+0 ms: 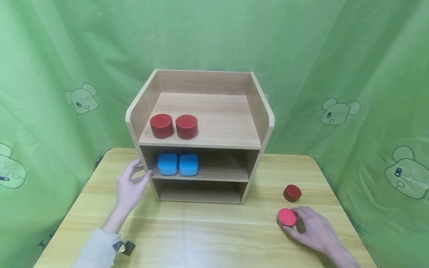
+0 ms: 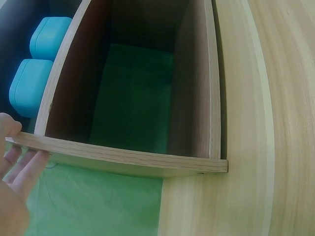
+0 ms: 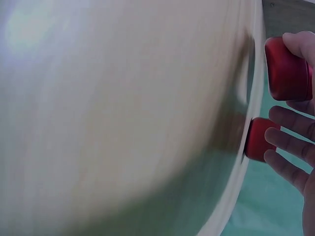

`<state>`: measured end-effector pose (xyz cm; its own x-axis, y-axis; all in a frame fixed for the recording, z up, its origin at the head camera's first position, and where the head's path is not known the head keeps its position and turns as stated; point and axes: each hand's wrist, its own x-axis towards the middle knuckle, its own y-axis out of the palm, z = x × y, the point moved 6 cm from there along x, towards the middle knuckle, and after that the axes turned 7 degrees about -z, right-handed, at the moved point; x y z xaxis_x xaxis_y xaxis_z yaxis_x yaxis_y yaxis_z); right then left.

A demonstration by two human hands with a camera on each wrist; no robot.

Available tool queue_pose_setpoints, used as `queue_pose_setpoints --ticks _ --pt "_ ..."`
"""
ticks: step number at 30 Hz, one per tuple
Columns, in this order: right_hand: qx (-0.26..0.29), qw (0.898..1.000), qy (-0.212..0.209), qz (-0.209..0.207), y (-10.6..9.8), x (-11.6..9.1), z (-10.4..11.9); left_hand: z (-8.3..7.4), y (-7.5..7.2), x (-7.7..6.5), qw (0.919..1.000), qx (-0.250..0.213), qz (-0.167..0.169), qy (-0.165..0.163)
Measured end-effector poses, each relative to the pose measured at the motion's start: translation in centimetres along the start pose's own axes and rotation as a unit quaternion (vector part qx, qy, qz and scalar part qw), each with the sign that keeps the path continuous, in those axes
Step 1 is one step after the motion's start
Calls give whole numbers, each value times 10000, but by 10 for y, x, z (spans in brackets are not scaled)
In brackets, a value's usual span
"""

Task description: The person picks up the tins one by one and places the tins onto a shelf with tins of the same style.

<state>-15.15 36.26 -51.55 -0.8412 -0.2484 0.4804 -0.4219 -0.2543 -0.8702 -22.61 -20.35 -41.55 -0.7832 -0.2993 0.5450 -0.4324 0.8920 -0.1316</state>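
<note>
My left hand grips the left side panel of a wooden shelf unit; in the left wrist view the thumb lies on the inner side and the fingers on the outer side of the panel's front edge. My right hand pinches a round red tin between thumb and fingers at the table's right. In the right wrist view this held tin is partly hidden by the hand. Just behind it, another red tin stands on the table.
Two red tins sit side by side at the left of the top shelf. Below them, two blue rounded boxes stand on the middle shelf. The wooden table carries the unit, and a green curtain surrounds it.
</note>
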Motion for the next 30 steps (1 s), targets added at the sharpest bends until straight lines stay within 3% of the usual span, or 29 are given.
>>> queue_pose_setpoints --ticks 18,30 --pt "46 9994 -313 -158 1 9 28 1 0 -2 9999 65 7 99" --pt "43 9974 -636 -335 -11 27 67 -2 -1 -1 9999 48 -9 126"
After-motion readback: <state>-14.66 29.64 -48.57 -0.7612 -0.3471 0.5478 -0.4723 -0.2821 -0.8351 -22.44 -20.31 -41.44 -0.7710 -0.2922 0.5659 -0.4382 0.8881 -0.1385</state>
